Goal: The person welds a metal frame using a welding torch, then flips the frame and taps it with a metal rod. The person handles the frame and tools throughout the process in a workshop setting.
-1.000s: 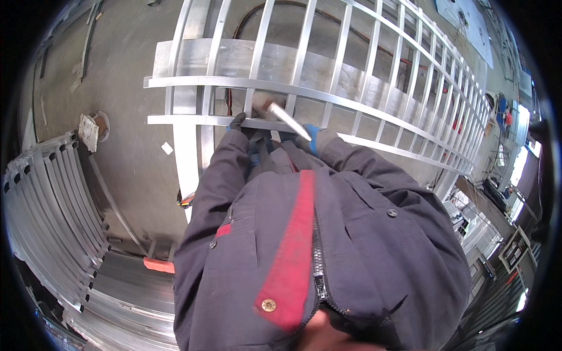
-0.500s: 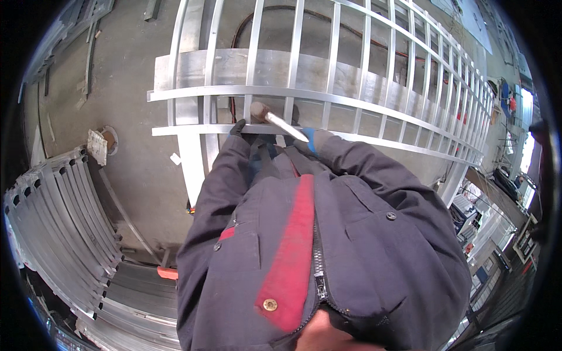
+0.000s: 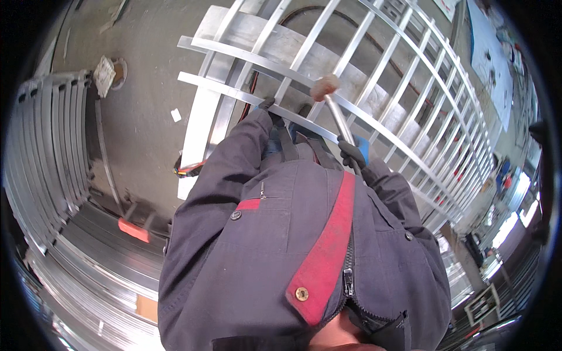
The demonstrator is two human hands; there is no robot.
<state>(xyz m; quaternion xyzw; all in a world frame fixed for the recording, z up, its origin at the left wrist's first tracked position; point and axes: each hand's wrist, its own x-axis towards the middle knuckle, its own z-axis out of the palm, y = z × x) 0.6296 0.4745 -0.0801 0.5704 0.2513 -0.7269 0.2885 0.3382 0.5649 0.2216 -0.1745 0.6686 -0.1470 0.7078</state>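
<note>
A silvery metal railing panel [image 3: 293, 73], with parallel bars between long rails, lies across in front of me. My left hand [image 3: 267, 105], in a dark glove, is closed on its near rail, fingertips over the edge. In a dark glove with a blue back, my right hand [image 3: 353, 153] grips a mallet [image 3: 338, 119] by its pale handle. The mallet's worn brown head points away from me, over the panel's second rail. Whether the head touches the metal I cannot tell.
A broad metal beam [image 3: 239, 28] and a pale support [image 3: 202, 120] lie under the panel. Stacked metal profiles [image 3: 47, 146] stand at left, near an orange-red piece [image 3: 134, 230]. Cables [image 3: 188, 170] hang by the support. A blue-white sheet [image 3: 492, 64] is at far right.
The mallet and my right hand have moved right, and the head has swung away from the near rail. My left hand stays at that rail while the whole view has turned.
</note>
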